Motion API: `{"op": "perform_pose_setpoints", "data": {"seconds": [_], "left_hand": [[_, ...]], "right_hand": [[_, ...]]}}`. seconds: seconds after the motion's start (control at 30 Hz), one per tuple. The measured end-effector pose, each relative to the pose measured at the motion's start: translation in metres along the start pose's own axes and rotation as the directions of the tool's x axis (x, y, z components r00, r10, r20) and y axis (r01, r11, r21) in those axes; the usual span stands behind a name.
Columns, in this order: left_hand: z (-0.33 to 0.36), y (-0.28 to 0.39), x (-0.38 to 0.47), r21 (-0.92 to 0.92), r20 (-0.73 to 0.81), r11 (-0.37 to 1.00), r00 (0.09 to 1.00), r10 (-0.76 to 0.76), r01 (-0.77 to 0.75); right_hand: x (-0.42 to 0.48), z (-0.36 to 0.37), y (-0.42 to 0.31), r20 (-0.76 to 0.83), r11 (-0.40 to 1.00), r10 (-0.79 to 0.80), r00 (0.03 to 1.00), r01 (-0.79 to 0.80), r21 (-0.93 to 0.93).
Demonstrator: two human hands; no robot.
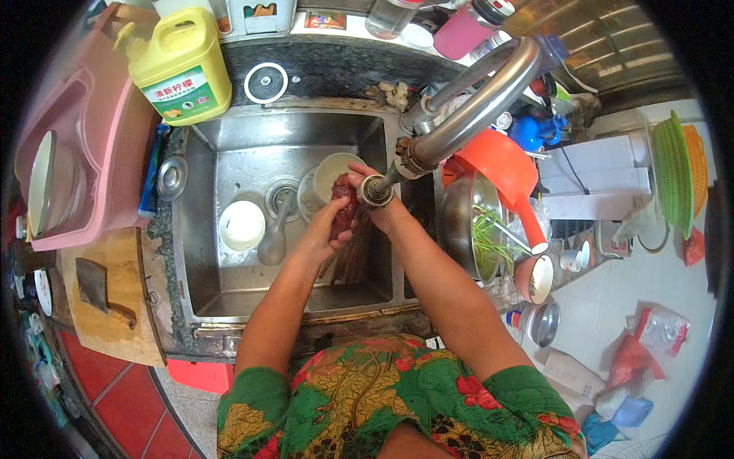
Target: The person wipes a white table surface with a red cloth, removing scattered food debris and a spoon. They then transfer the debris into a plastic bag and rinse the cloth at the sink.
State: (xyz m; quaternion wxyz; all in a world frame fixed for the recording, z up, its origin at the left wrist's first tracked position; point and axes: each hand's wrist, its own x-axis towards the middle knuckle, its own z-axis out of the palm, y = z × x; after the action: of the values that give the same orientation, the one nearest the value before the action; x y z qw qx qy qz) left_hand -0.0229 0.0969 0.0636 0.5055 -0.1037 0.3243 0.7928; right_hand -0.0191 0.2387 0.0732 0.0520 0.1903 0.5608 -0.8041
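My left hand (328, 224) is wrapped around a dark red, rough-textured wad (344, 209), whose material I cannot make out. On the wad's other side is my right hand (383, 217), its fingers against it and partly hidden by the faucet spout (377, 190). Both hands are over the steel sink (304, 135). Just beyond them, a pale bowl (338, 166) rests on the sink floor, overlapping another dish. A bundle of thin brown sticks, seemingly chopsticks (355, 258), lies below my wrists. Left of my hands are a ladle-like spoon (273, 241) and a white bowl (242, 225).
The curved faucet (481, 115) arches over the right rim. A steel basin (467, 224) with green stalks and a red dipper (502, 166) stand right. Left are a yellow jug (183, 63), a pink rack (109, 155) and a cleaver (94, 284) on a cutting board (114, 333).
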Motion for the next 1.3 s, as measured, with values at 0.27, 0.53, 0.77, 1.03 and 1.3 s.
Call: {"op": "perform_pose_setpoints", "data": {"seconds": [0.27, 0.53, 0.77, 1.03, 1.3], "left_hand": [[0.004, -0.017, -0.01, -0.368, 0.307, 0.876, 0.93, -0.203, 0.312], [0.011, 0.007, 0.005, 0.972, 0.088, 0.158, 0.893, 0.442, -0.174], [0.017, -0.005, 0.0, 0.671, -0.193, 0.719, 0.895, 0.403, -0.179], [0.017, -0.017, -0.014, -0.533, 0.401, 0.783, 0.911, -0.099, 0.32], [0.008, -0.003, 0.008, 0.35, -0.007, 0.936, 0.999, 0.035, -0.03]], "right_hand": [[-0.005, 0.004, -0.015, 0.149, 0.941, 0.25, 0.957, -0.276, 0.198], [0.021, 0.011, 0.013, -0.01, 0.84, -0.376, 0.927, 0.336, -0.427], [0.012, 0.009, 0.015, 0.066, 0.911, -0.168, 0.984, 0.18, -0.371], [-0.003, 0.001, -0.015, 0.131, 0.878, 0.247, 0.96, -0.279, 0.388], [0.018, 0.003, -0.014, -0.024, 0.995, 0.037, 0.999, -0.039, -0.095]]}}
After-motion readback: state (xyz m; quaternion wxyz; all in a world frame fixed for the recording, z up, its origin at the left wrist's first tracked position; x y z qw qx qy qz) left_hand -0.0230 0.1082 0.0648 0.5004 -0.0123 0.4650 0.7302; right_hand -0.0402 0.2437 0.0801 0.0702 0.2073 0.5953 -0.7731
